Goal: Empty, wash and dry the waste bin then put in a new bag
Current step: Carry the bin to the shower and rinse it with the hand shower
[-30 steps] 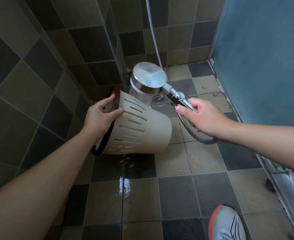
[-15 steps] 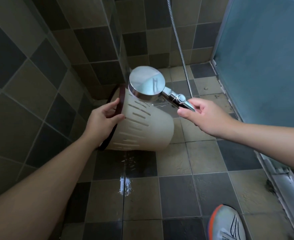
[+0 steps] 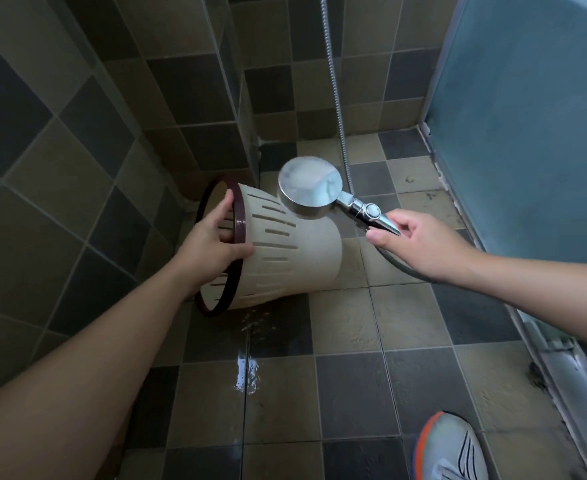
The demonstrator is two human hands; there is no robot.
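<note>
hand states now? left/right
Left hand: gripping the waste bin at its rim.
Right hand: pinching the shower head by its handle.

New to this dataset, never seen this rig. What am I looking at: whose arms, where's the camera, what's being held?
There is no robot here: a person wears one wide-angle camera on the head, looking down at their own two bare hands in a tiled shower corner. The left hand grips the dark rim of a cream slotted waste bin, tipped on its side with its base pointing away to the right. The right hand holds the handle of a chrome shower head, which sits over the bin's side. Its hose runs up the wall. The floor tiles below the bin are wet. A shoe shows at the bottom edge.
</note>
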